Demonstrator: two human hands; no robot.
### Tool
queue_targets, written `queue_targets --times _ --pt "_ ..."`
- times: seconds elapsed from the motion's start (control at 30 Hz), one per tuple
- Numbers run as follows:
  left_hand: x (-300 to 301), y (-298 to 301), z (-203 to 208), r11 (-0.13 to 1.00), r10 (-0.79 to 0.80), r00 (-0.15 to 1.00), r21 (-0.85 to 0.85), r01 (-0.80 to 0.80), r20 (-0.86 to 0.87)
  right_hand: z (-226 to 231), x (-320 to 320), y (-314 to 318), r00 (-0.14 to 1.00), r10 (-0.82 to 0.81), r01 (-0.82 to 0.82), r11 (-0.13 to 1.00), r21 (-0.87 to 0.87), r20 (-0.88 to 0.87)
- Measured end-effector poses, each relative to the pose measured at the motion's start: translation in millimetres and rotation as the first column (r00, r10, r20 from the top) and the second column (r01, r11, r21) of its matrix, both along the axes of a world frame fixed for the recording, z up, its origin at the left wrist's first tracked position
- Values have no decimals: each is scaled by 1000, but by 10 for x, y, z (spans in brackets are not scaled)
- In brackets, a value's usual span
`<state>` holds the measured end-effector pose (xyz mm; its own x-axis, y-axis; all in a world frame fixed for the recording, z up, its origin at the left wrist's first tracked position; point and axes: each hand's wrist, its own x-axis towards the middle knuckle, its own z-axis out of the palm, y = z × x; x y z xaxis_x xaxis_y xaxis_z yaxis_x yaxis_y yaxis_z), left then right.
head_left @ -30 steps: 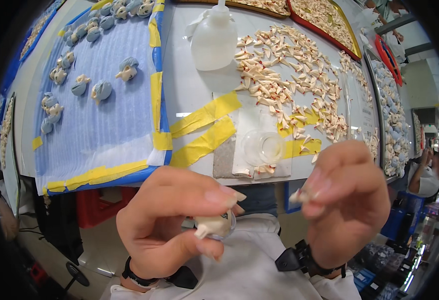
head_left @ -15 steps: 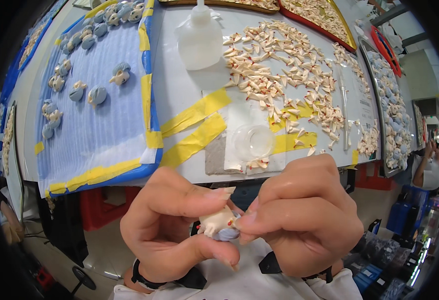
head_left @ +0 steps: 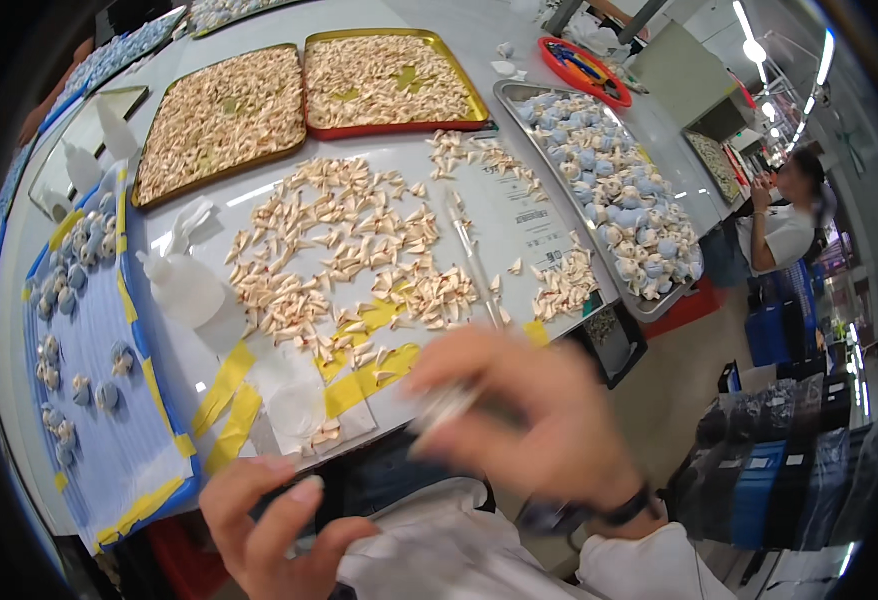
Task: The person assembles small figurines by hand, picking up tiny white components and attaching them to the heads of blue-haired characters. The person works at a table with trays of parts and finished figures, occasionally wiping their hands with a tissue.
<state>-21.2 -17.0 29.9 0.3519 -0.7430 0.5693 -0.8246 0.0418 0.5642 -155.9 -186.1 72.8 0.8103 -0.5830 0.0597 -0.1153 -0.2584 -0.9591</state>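
My left hand (head_left: 279, 530) is low in the view, fingers apart, with nothing seen in it. Motion smears my right hand (head_left: 534, 420), which is raised over the table's near edge. Its thumb and fingers close around a small whitish piece (head_left: 449, 403), too blurred to name. Beyond that hand lie many loose cream, pointed pieces with red tips (head_left: 339, 235), spread across the table. Several small blue-and-cream figure heads (head_left: 107, 397) rest on a tray (head_left: 144, 500) lined with pale blue sheet, edged with yellow tape, at the left.
A white squeeze bottle (head_left: 184, 290) and a clear round dish (head_left: 297, 408) stand near the loose pieces. Two trays of cream pieces (head_left: 224, 110) sit behind. On the right are a metal tray (head_left: 649, 310) of blue-and-cream heads and a red basket (head_left: 614, 95). A person (head_left: 784, 225) is farther right.
The view has swung right. My hands have come apart; the small blue-and-cream head is out of my left hand, whose fingers have spread. My right hand moves fast with a whitish piece.
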Motion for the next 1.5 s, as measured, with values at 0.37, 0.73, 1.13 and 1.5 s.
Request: queue_targets --times 0.37,0.73,1.13,1.5 --pt "155 241 48 997 76 995 9 -75 -69 125 -1405 -1538 665 -728 679 499 -538 164" --pt "159 336 93 1000 9 1000 -10 -9 29 -635 -1593 -1066 475 -852 679 514 525 220" --pt "340 595 101 969 248 924 -79 -235 290 -659 -2147 -1389 319 -886 551 462 696 336" --pt "522 548 -645 974 135 686 32 -225 715 45 -1265 -2191 329 -859 556 511 656 391"
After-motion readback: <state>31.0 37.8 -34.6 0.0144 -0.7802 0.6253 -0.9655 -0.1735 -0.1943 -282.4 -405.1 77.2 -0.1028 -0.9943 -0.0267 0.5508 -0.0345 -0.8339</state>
